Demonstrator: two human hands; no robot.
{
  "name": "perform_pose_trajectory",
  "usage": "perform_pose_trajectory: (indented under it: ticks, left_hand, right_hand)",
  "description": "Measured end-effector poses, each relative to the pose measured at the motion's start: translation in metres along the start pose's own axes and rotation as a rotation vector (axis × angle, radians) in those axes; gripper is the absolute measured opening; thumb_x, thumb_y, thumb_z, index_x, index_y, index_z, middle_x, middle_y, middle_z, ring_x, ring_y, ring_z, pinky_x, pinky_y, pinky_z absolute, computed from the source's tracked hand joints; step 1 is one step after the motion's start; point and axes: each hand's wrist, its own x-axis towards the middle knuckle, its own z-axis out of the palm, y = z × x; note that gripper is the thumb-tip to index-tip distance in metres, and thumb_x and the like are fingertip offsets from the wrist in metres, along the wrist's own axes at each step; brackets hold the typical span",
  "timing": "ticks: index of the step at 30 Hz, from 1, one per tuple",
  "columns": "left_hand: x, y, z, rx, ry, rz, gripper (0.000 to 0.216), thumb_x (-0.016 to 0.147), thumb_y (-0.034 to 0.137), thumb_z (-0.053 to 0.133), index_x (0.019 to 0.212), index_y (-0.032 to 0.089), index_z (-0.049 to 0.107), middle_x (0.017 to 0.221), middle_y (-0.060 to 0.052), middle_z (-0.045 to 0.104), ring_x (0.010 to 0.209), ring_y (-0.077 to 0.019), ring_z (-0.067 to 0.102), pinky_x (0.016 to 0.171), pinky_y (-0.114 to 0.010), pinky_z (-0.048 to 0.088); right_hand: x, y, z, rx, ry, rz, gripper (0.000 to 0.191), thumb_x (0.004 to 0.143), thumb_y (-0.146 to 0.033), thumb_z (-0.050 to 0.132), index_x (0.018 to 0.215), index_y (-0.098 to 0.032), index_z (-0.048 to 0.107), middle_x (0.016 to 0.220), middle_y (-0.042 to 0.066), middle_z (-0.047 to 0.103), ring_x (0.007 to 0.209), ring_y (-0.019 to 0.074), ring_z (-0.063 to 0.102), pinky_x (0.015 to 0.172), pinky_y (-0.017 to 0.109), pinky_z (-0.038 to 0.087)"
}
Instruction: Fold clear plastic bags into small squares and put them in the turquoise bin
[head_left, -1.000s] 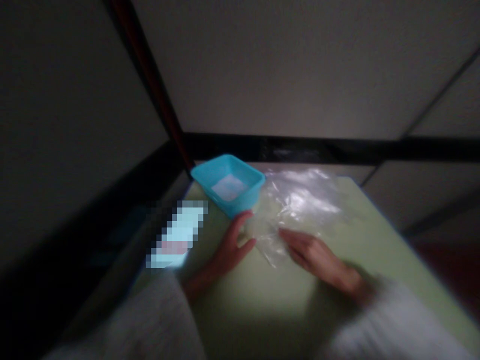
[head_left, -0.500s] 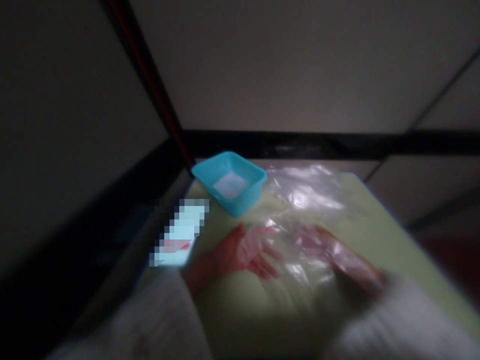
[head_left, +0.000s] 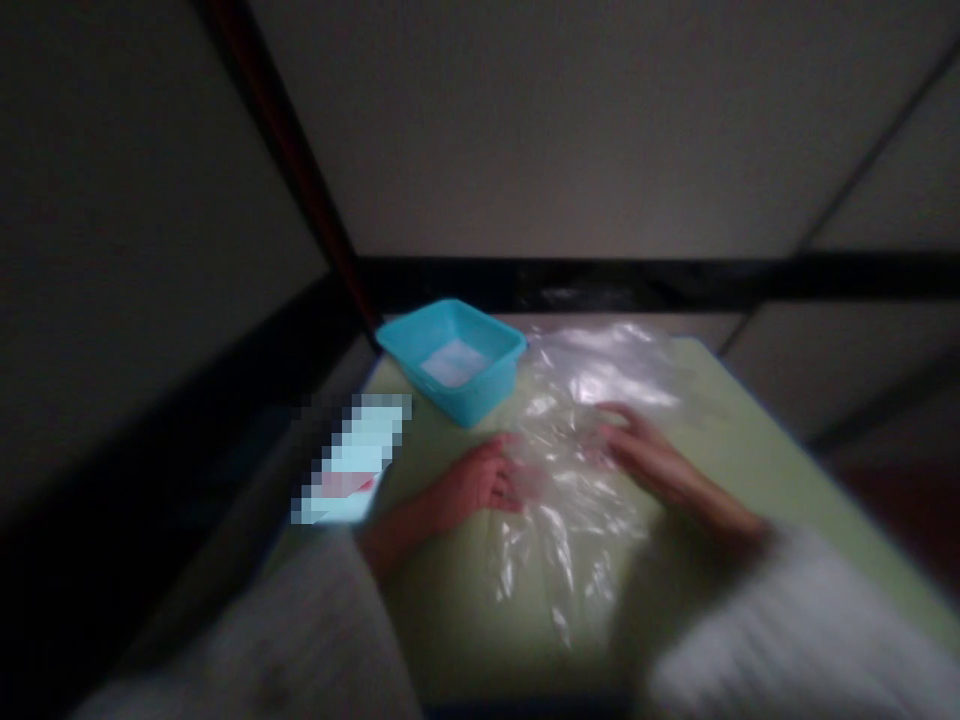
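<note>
Plastic film [head_left: 570, 480], clear and crumpled, lies spread on the green worktop [head_left: 750, 450], its long axis running from the near edge away toward the far side, just right of the turquoise tub [head_left: 457, 365]. Both hands are on it: the left hand [head_left: 476, 482] at its left margin, fingers curled and seemingly pinching the sheet, though blur hides how tightly; the right hand [head_left: 645, 455] lies flatter on the film's middle, fingers pointing left toward the other hand. Neither is clearly nearer; the sheet sits between them.
</note>
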Motion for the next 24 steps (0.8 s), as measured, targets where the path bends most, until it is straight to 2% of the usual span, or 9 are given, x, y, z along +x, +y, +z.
perform_pose_trajectory:
  ticks: [3, 6, 10, 14, 17, 19, 21, 23, 24]
  left_hand:
    - [0.005, -0.003, -0.001, 0.094, 0.172, 0.122, 0.074, 0.069, 0.053, 0.062, 0.128, 0.026, 0.027, 0.094, -0.008, 0.067, 0.072, -0.0240, 0.068, 0.057, -0.033, 0.051]
    - [0.005, -0.009, 0.004, 0.267, 0.306, 0.257, 0.089, 0.061, 0.038, 0.073, 0.131, 0.030, 0.019, 0.092, -0.002, 0.063, 0.067, -0.0169, 0.065, 0.050, -0.024, 0.048]
    - [0.001, -0.018, 0.012, 0.426, 0.338, 0.350, 0.099, 0.055, 0.014, 0.074, 0.135, 0.029, 0.016, 0.085, 0.003, 0.059, 0.058, -0.0086, 0.058, 0.047, -0.018, 0.046]
    - [-0.001, -0.018, 0.006, 0.445, 0.315, 0.330, 0.101, 0.058, 0.012, 0.070, 0.140, 0.025, 0.012, 0.068, 0.009, 0.055, 0.042, -0.0053, 0.050, 0.040, -0.016, 0.039]
    - [-0.001, -0.012, -0.003, 0.480, 0.350, 0.315, 0.101, 0.058, 0.014, 0.070, 0.141, 0.023, 0.012, 0.065, 0.010, 0.053, 0.039, -0.0052, 0.048, 0.038, -0.016, 0.035]
    - [-0.001, -0.008, -0.007, 0.532, 0.354, 0.281, 0.099, 0.058, 0.015, 0.070, 0.141, 0.022, 0.016, 0.066, 0.009, 0.054, 0.040, -0.0063, 0.048, 0.039, -0.017, 0.035]
    - [-0.002, -0.005, -0.009, 0.623, 0.401, 0.311, 0.094, 0.056, 0.015, 0.071, 0.138, 0.021, 0.026, 0.071, 0.006, 0.057, 0.045, -0.0082, 0.049, 0.042, -0.020, 0.038]
    - [-0.004, -0.002, -0.006, 0.728, 0.550, 0.478, 0.083, 0.052, 0.011, 0.073, 0.128, 0.022, 0.042, 0.083, 0.001, 0.060, 0.059, -0.0126, 0.054, 0.054, -0.025, 0.045]
    - [-0.006, -0.002, -0.004, 0.787, 0.640, 0.595, 0.073, 0.053, 0.010, 0.073, 0.121, 0.023, 0.049, 0.091, -0.001, 0.061, 0.069, -0.0160, 0.056, 0.063, -0.028, 0.047]
  right_hand:
    - [0.008, 0.007, 0.003, 0.097, -0.002, 0.033, 0.048, 0.087, -0.049, 0.045, 0.125, -0.020, 0.038, 0.103, 0.013, 0.067, 0.085, 0.0238, 0.068, 0.072, 0.039, 0.057]
    - [0.014, 0.011, 0.006, 0.062, 0.032, 0.015, 0.060, 0.077, -0.044, 0.062, 0.125, -0.021, 0.034, 0.097, 0.010, 0.067, 0.077, 0.0216, 0.068, 0.067, 0.036, 0.056]
    - [0.016, 0.017, 0.011, -0.052, 0.037, -0.069, 0.073, 0.067, -0.032, 0.068, 0.127, -0.021, 0.027, 0.074, -0.002, 0.062, 0.062, 0.0171, 0.064, 0.054, 0.030, 0.053]
    - [0.015, 0.021, 0.004, -0.165, -0.011, -0.074, 0.076, 0.068, -0.026, 0.061, 0.132, -0.019, 0.021, 0.058, -0.010, 0.051, 0.048, 0.0138, 0.057, 0.046, 0.026, 0.047]
    - [0.011, 0.021, -0.008, -0.300, -0.091, -0.017, 0.082, 0.066, -0.020, 0.058, 0.136, -0.016, 0.016, 0.056, -0.009, 0.054, 0.045, 0.0151, 0.056, 0.043, 0.026, 0.045]
    - [0.007, 0.018, -0.016, -0.523, -0.080, -0.078, 0.080, 0.066, -0.019, 0.057, 0.138, -0.014, 0.022, 0.058, -0.005, 0.058, 0.047, 0.0174, 0.056, 0.044, 0.028, 0.045]
    - [0.004, 0.012, -0.021, -0.765, 0.038, -0.234, 0.068, 0.069, -0.020, 0.058, 0.133, -0.015, 0.036, 0.070, 0.003, 0.063, 0.057, 0.0210, 0.060, 0.052, 0.034, 0.049]
    - [0.002, 0.002, -0.022, -0.874, 0.113, -0.390, 0.048, 0.076, -0.022, 0.056, 0.123, -0.018, 0.051, 0.093, 0.010, 0.064, 0.079, 0.0252, 0.063, 0.071, 0.040, 0.052]
    - [0.001, -0.002, -0.020, -0.896, 0.090, -0.485, 0.037, 0.080, -0.023, 0.054, 0.117, -0.019, 0.056, 0.102, 0.012, 0.063, 0.089, 0.0263, 0.062, 0.079, 0.042, 0.051]
